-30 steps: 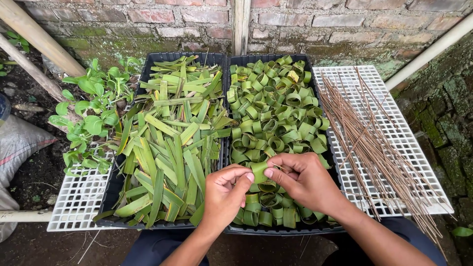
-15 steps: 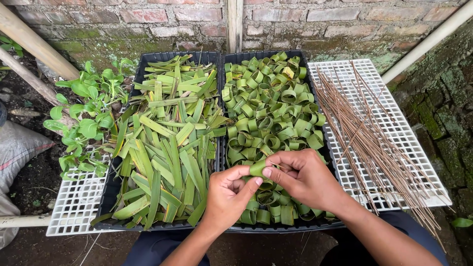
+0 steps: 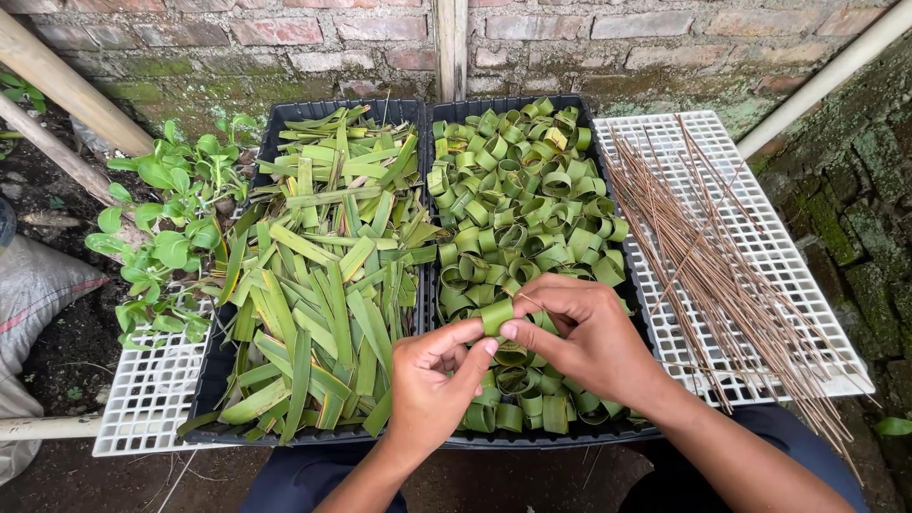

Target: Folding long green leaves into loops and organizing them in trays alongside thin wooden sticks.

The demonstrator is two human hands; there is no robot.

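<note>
Both hands meet over the near end of the right black tray (image 3: 608,439). My left hand (image 3: 432,385) and my right hand (image 3: 579,337) pinch one green leaf strip rolled into a ring (image 3: 496,315) between their fingertips. A thin brown stick crosses the ring by my right fingers. Under the hands the right tray is heaped with several rolled leaf rings (image 3: 522,199). The left black tray (image 3: 211,380) holds several flat cut leaf strips (image 3: 323,275).
A bundle of thin brown sticks (image 3: 712,266) lies on a white plastic grid (image 3: 807,256) at the right. Small green plants (image 3: 166,228) grow at the left over another white grid (image 3: 142,399). A brick wall (image 3: 570,38) stands behind, with bamboo poles (image 3: 66,85) leaning at the left.
The two hands have stayed together on the leaf ring and shifted slightly while working it. The view has tilted a little; the trays have not moved.
</note>
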